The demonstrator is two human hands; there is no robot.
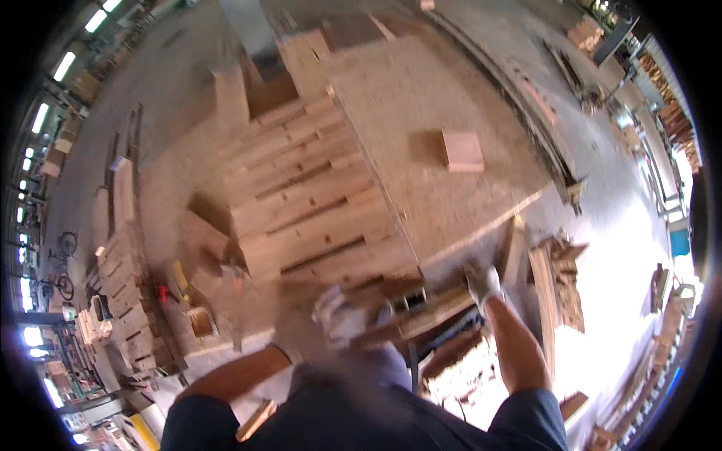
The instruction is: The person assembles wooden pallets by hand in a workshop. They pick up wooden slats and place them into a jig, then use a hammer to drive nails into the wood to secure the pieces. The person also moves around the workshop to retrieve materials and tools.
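In front of me a panel of joined wooden strips (316,192) lies on a large work table, with dark gaps between some strips. My right hand (481,286), in a light glove, is closed on the right end of a wooden plank (432,319) in front of my body. The plank slants across the table's near edge. My left hand (327,316), also gloved, is beside the near left corner of the panel. Motion smears its fingers, so its hold cannot be made out. A small dark metal piece (412,299) shows between the hands.
A square wooden block (462,152) sits on the table's right side. At left lie a loose wood block (204,234), a yellow tool (181,279) and an open box (201,322). Stacked timber (128,301) stands farther left. Below right is a container of wood scraps (466,376).
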